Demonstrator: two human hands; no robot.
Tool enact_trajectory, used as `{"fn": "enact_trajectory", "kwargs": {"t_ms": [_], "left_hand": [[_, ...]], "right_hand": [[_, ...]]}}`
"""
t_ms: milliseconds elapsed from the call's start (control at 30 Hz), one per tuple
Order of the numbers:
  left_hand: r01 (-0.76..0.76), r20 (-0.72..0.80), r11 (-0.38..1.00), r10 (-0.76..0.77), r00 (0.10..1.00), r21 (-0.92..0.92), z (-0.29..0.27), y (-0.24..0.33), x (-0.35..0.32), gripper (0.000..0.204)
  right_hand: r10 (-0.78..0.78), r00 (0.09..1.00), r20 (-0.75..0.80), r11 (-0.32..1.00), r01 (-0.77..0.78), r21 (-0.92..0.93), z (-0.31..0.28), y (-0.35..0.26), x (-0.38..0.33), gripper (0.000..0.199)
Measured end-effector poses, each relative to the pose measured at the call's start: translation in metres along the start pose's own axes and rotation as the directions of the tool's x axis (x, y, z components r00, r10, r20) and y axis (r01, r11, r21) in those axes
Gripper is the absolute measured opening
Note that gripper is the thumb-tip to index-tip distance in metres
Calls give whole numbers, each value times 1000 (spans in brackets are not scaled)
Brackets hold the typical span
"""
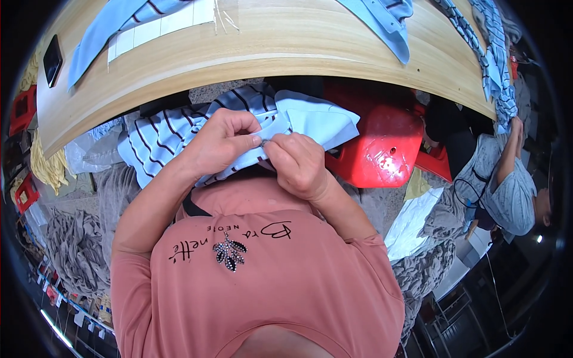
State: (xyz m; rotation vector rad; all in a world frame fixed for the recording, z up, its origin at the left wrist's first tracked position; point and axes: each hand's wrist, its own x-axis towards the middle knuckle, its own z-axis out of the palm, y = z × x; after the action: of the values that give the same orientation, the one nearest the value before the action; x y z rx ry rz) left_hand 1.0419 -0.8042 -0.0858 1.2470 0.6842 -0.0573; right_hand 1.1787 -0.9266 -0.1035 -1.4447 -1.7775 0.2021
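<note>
A light blue shirt (pixel 173 134) with dark stripes and a plain blue collar (pixel 316 116) lies across my lap, just below the table's near edge. My left hand (pixel 224 140) is closed on the shirt near the collar, its thumb and forefinger pinching the cloth. Close beside it, my right hand (pixel 298 162) also pinches the shirt with its fingers curled in. A small greyish spot, perhaps a button, shows between my fingertips, but it is too small to be sure. Both hands almost touch there.
On the wooden table (pixel 286 45) lie a phone (pixel 52 61), a blue garment (pixel 98 36) and another blue collar piece (pixel 388 27). A red plastic stool (pixel 385 149) stands at my right. Beyond it a co-worker (pixel 507 185) handles striped cloth. Grey fabric heaps (pixel 77 244) surround me.
</note>
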Motion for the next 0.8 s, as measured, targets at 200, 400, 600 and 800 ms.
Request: {"fn": "enact_trajectory", "kwargs": {"t_ms": [200, 400, 600, 800], "left_hand": [[-96, -199, 953, 158, 967, 289, 9, -10, -5, 5], [-128, -240, 954, 196, 951, 272, 14, -17, -9, 5], [-229, -250, 864, 367, 896, 448, 17, -13, -10, 4], [-324, -206, 686, 571, 795, 652, 20, -27, -11, 8]], "right_hand": [[243, 966, 88, 932, -258, 253, 10, 5, 4, 21], [437, 786, 437, 624, -615, 481, 0, 12, 7, 18], [656, 560, 507, 166, -762, 626, 8, 11, 11, 14], [618, 576, 535, 360, -812, 459, 8, 12, 18, 11]]}}
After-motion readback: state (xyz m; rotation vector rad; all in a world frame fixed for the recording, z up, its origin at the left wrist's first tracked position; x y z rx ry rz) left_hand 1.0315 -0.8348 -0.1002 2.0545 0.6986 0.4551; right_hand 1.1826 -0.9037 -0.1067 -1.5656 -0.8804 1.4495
